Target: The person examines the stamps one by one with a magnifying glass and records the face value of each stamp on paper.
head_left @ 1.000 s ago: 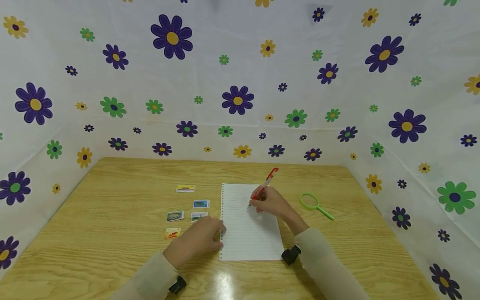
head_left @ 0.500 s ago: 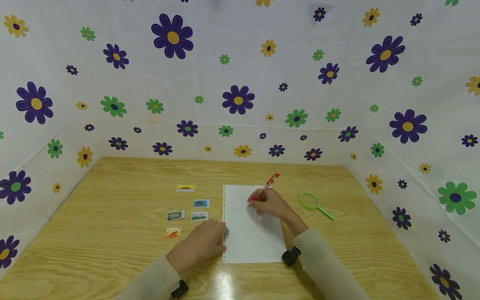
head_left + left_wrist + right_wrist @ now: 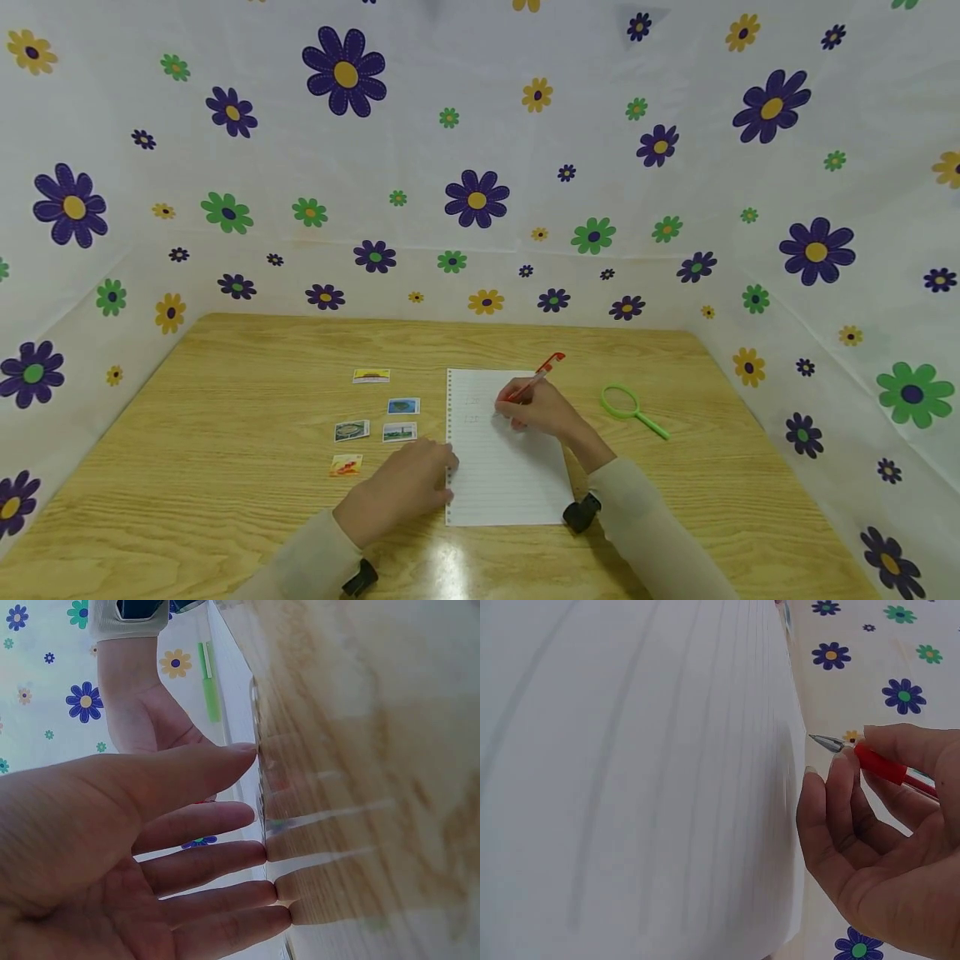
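Observation:
A ruled, punched sheet of paper (image 3: 510, 492) lies on the wooden table, with faint handwriting near its top left. My right hand (image 3: 542, 406) pinches a red pen (image 3: 551, 364) over the upper part of the sheet, its cap end pointing up and right. In the right wrist view, the pen's metal tip (image 3: 826, 742) is right at the paper's surface, and the other fingers curl under the grip. My left hand (image 3: 405, 483) rests at the sheet's punched left edge. The left wrist view shows its fingers (image 3: 217, 862) nearly straight and spread, tips down on the edge.
Several small stamp-like picture cards lie left of the paper, among them a yellow one (image 3: 371, 377), a blue one (image 3: 403, 406) and an orange one (image 3: 346, 466). A green magnifying glass (image 3: 636, 413) lies to the right. Flower-patterned cloth (image 3: 480, 150) encloses the table's back and sides.
The sheet and my left hand have shifted slightly right since the earliest frame. My right hand has dipped slightly, and the pen now leans lower to the right.

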`<state>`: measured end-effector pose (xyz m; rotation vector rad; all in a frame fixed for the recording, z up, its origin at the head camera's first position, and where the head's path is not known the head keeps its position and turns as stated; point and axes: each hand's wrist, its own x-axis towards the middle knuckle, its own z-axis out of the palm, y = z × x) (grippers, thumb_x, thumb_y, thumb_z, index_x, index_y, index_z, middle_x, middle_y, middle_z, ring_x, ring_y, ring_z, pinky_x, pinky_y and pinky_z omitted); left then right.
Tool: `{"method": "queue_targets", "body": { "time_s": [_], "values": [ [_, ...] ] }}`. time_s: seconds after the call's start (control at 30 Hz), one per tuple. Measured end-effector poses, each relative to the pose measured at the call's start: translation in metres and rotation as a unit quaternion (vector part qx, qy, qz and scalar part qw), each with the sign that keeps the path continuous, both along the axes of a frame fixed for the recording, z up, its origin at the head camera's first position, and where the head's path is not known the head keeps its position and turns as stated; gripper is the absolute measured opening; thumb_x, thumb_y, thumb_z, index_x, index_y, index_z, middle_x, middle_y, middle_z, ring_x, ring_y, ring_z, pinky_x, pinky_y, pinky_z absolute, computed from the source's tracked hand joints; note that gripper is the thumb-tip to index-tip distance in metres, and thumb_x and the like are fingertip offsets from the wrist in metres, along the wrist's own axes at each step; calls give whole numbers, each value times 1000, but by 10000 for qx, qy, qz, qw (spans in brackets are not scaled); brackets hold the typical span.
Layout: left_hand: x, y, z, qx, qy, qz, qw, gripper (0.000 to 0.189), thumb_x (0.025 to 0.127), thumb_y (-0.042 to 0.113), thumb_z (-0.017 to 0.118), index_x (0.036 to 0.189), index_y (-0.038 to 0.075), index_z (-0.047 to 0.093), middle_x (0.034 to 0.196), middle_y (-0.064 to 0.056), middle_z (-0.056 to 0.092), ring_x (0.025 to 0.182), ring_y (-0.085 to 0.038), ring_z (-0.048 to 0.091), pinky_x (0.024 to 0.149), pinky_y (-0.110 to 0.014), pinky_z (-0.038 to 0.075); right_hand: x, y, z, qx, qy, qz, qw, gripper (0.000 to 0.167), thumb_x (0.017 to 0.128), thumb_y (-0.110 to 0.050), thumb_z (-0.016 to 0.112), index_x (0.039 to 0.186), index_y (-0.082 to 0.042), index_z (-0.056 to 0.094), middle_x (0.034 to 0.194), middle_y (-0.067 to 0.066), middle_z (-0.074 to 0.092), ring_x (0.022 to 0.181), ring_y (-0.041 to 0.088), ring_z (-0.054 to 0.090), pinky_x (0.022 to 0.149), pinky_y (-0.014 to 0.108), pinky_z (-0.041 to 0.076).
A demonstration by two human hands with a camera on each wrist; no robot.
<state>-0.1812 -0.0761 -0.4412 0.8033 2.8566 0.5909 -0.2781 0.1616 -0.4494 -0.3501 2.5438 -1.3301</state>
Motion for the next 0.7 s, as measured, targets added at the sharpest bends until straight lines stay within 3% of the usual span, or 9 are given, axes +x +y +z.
{"method": "queue_targets", "body": {
  "time_s": [0.37, 0.7],
  "values": [
    [1, 0, 3, -36, -45, -6, 10000, 29, 81, 15, 87, 105, 2, 77, 101, -10, 75, 88, -23, 62, 79, -42, 52, -1, -3, -2, 102, -16, -103, 9999, 12, 96, -19, 73, 102, -9, 76, 82, 9, 71, 65, 13, 59, 60, 23, 47],
    [-2, 0, 0, -57, -39, -105, 9999, 24, 81, 15, 87, 99, 3, 78, 85, -1, 69, 73, -13, 48, 65, -29, 40, 2, -5, -1, -16, -238, -336, 9992, 16, 96, -22, 73, 103, -8, 77, 84, 6, 72, 68, 12, 61, 64, 24, 51]
  ]
}}
